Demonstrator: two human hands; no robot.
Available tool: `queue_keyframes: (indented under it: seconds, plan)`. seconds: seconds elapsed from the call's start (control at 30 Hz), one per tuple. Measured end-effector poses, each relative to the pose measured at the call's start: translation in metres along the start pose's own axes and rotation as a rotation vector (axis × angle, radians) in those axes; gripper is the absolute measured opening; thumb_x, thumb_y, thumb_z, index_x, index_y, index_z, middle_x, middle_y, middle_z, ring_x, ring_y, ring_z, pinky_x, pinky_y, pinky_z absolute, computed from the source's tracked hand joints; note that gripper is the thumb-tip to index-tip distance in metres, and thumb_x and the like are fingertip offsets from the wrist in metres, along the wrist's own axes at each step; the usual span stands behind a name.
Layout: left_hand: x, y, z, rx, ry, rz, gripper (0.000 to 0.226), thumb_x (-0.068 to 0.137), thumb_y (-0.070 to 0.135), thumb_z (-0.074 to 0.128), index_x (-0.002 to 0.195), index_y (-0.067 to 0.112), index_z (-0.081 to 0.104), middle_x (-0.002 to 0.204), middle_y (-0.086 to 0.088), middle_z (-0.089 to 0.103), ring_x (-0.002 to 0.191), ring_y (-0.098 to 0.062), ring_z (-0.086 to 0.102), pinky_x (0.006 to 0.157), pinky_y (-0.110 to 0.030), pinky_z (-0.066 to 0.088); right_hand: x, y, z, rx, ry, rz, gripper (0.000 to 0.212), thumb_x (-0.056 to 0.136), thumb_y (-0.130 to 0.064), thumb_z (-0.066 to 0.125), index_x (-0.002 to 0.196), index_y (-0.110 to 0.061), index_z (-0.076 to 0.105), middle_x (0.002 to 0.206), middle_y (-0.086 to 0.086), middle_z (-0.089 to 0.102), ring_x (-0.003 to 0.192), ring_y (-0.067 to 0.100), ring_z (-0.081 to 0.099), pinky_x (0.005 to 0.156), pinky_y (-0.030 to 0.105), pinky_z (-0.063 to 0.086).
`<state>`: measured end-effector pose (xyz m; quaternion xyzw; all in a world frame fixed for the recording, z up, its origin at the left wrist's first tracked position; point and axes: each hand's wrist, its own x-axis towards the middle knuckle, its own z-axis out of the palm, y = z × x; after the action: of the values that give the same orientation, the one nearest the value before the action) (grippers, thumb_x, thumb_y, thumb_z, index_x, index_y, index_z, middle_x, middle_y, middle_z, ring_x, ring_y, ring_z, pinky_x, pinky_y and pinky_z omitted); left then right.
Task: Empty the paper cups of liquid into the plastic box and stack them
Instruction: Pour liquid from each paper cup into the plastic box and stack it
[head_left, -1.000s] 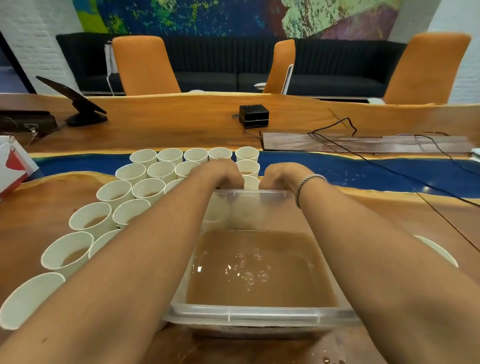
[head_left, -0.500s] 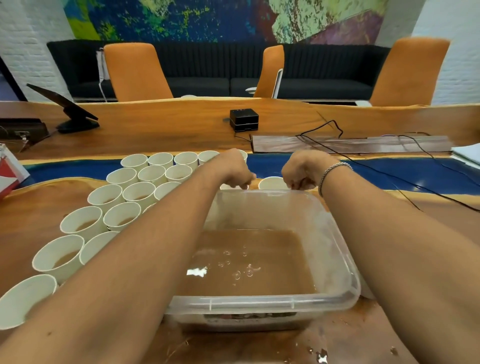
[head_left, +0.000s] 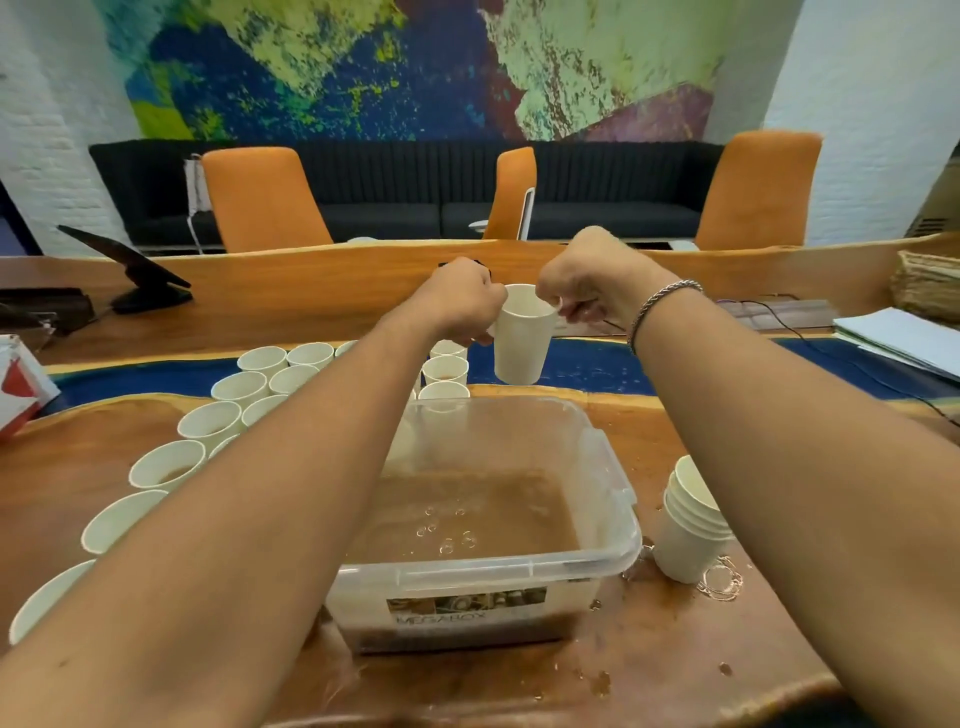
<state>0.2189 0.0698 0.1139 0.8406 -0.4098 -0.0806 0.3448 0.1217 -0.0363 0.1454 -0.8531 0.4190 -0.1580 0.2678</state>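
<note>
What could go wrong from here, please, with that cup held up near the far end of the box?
1. The paper cup, held by the left hand and right hand, hangs roughly over the plastic box's far rim; tipped there, liquid may miss it.
2. The left forearm crosses just above the filled cups and could knock one.
3. The stacked cups stand close beside the right forearm, next to a wet patch, and could topple.

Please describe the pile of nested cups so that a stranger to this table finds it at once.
Find the clear plastic box holding brown liquid in the middle of the wooden table. Past its right side stands the stack of paper cups. Unlike the single cups grouped on the box's left, these sit one inside another.
</note>
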Motion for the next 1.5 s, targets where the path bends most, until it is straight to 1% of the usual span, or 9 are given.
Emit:
queue_keyframes:
  seconds: [0.17, 0.3, 0.4, 0.6, 0.73, 0.9, 1.07, 1.3, 1.5]
  plan:
    - [-0.020, 0.014, -0.027, -0.036, 0.120, 0.022, 0.019, 0.105, 0.026, 0.049, 0.101, 0.013, 0.064, 0.099, -0.007, 0.068, 0.088, -0.021, 0.070, 0.079, -0.035, 0.062, -0.017, 0.000, -0.006, 0.316, 0.004, -0.062, 0.031, 0.090, -0.035, 0.072, 0.113, -0.017, 0.062, 0.099, 0.002, 0.064, 0.086, 0.016, 0.063, 0.058, 0.027, 0.052]
    - [-0.040, 0.016, -0.039, 0.001, 0.131, 0.012, 0.018, 0.104, 0.027, 0.052, 0.106, 0.013, 0.063, 0.105, -0.009, 0.066, 0.092, -0.024, 0.069, 0.085, -0.039, 0.061, -0.051, 0.020, 0.002, 0.528, -0.249, -0.138, 0.055, 0.081, -0.061, 0.073, 0.122, -0.026, 0.061, 0.116, -0.004, 0.067, 0.106, 0.018, 0.064, 0.085, 0.040, 0.057]
    - [-0.056, 0.015, -0.037, -0.026, 0.127, 0.016, 0.019, 0.105, 0.026, 0.049, 0.102, 0.013, 0.063, 0.103, -0.010, 0.068, 0.090, -0.023, 0.070, 0.083, -0.039, 0.062, -0.071, 0.036, 0.020, 0.577, -0.352, -0.200, 0.069, 0.077, -0.048, 0.081, 0.135, -0.027, 0.051, 0.127, -0.005, 0.062, 0.115, 0.019, 0.060, 0.081, 0.037, 0.055]
    - [-0.087, 0.008, -0.028, -0.054, 0.066, 0.005, 0.025, 0.107, 0.025, 0.041, 0.102, 0.012, 0.062, 0.102, -0.008, 0.067, 0.087, -0.023, 0.070, 0.070, -0.028, 0.060, -0.099, 0.043, 0.047, 0.715, -0.299, -0.210, 0.067, 0.079, -0.023, 0.084, 0.131, -0.032, 0.043, 0.121, -0.004, 0.057, 0.113, 0.021, 0.054, 0.071, 0.033, 0.056]
    - [-0.101, -0.005, -0.017, -0.109, 0.073, 0.009, 0.034, 0.107, 0.030, 0.035, 0.087, 0.017, 0.060, 0.099, -0.008, 0.069, 0.089, -0.025, 0.069, 0.070, -0.033, 0.056, -0.108, 0.051, 0.057, 0.709, -0.271, -0.215, 0.067, 0.077, -0.018, 0.084, 0.130, -0.030, 0.045, 0.116, -0.005, 0.058, 0.106, 0.017, 0.056, 0.074, 0.036, 0.059]
    - [-0.104, -0.047, -0.001, 0.040, 0.194, 0.004, 0.040, 0.106, 0.042, 0.032, 0.087, 0.019, 0.060, 0.099, -0.003, 0.070, 0.093, -0.024, 0.063, 0.087, -0.045, 0.052, -0.114, 0.063, 0.069, 0.616, -0.235, -0.265, 0.062, 0.077, -0.020, 0.084, 0.123, -0.035, 0.046, 0.111, -0.009, 0.058, 0.101, 0.014, 0.056, 0.079, 0.034, 0.055]
    - [-0.104, -0.080, 0.008, 0.183, 0.188, -0.024, 0.032, 0.103, 0.032, 0.038, 0.098, 0.014, 0.065, 0.105, -0.006, 0.068, 0.098, -0.031, 0.059, 0.087, -0.046, 0.051, -0.115, 0.070, 0.080, 0.537, -0.265, -0.309, 0.067, 0.076, -0.018, 0.084, 0.130, -0.033, 0.047, 0.117, -0.007, 0.058, 0.105, 0.011, 0.055, 0.081, 0.029, 0.048]
    - [-0.099, -0.102, 0.019, 0.173, 0.157, -0.049, 0.041, 0.104, 0.036, 0.038, 0.091, 0.015, 0.071, 0.097, -0.008, 0.070, 0.102, -0.035, 0.061, 0.087, -0.044, 0.049, -0.108, 0.072, 0.095, 0.361, -0.211, -0.344, 0.073, 0.072, -0.023, 0.086, 0.134, -0.030, 0.048, 0.120, -0.008, 0.059, 0.110, 0.014, 0.056, 0.092, 0.037, 0.051]
    - [-0.100, -0.109, 0.016, 0.202, 0.082, -0.059, 0.038, 0.105, 0.036, 0.040, 0.134, 0.031, 0.064, 0.142, 0.004, 0.059, 0.130, -0.026, 0.052, 0.106, -0.041, 0.044, -0.110, 0.077, 0.101, 0.151, -0.082, -0.375, 0.060, 0.068, -0.038, 0.083, 0.116, -0.037, 0.048, 0.108, -0.012, 0.059, 0.103, 0.017, 0.058, 0.088, 0.042, 0.053]
